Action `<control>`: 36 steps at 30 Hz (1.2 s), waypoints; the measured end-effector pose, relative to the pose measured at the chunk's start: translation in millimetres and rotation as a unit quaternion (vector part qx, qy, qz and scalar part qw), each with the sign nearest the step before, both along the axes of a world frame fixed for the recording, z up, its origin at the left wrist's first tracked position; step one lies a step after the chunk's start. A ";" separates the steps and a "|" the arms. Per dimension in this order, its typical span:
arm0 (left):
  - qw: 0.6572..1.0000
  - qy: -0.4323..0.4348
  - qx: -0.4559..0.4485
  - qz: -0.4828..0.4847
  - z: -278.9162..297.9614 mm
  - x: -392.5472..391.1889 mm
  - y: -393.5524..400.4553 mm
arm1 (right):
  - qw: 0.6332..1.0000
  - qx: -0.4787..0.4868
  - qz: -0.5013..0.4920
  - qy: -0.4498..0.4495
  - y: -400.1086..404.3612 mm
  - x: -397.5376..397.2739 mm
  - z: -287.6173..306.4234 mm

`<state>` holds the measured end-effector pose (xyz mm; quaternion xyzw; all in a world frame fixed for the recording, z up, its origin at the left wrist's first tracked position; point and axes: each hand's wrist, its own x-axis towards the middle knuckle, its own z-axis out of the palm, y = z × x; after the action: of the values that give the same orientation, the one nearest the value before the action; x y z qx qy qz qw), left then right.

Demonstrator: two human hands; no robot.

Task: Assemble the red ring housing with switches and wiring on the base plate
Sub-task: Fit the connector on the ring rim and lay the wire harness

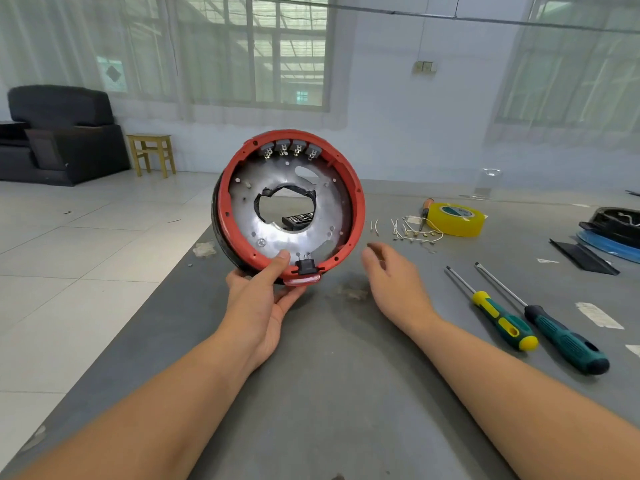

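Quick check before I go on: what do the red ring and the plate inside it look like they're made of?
Red ring housing: looks like matte moulded plastic, with even colour and moulded ribs and tabs. Base plate: probably bare sheet metal, silvery with patchy glare and punched holes. The left hand holds both up on edge.

Pale daylight comes through a wide barred window point(256, 50) hung with sheer white curtains point(69, 46); a second curtained window point(575, 64) stands at the right. The wall point(398, 109) between them is light blue-white and carries a small switch plate point(425, 66). White glossy floor tiles point(86, 230) reflect the light. A dark armchair point(59, 133) (black or charcoal) sits far left, a small yellow wooden stool point(151, 152) just beside it.
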<state>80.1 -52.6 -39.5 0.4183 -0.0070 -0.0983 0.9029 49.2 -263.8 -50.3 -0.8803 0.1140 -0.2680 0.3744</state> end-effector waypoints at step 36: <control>1.000 -0.012 -0.011 0.027 -6.4 27.5 -0.4 | 0.896 -0.352 0.004 0.270 -81.0 143.6 -13.3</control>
<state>107.6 -53.0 -45.8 0.4092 -0.0074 -0.0689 0.9098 192.8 -344.7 -63.6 -0.9936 0.1051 -0.0410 -0.0043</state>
